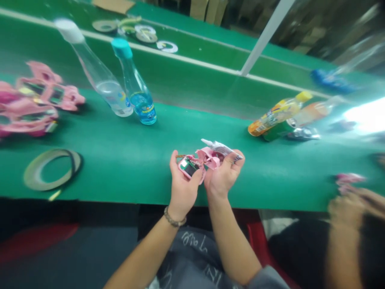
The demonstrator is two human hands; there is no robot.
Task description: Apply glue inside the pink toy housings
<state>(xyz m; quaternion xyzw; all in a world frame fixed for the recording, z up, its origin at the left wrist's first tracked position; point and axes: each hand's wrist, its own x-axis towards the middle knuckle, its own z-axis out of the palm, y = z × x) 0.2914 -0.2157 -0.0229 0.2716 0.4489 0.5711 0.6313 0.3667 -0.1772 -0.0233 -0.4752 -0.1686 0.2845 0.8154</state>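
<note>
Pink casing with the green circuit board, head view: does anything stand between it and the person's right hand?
Yes, a crumpled pink piece sits between the pink casing and the right hand, apparently touching both. The left hand holds the casing directly, with nothing visible between them.

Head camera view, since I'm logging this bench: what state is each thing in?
Left hand, holding the pink casing
Pink casing, open, green circuit board showing
Right hand, holding pink plastic and a silvery packet
Clear bottle, white cap on, liquid low
Blue-capped bottle, capped, blue liquid low
Tape roll, lying flat
</note>
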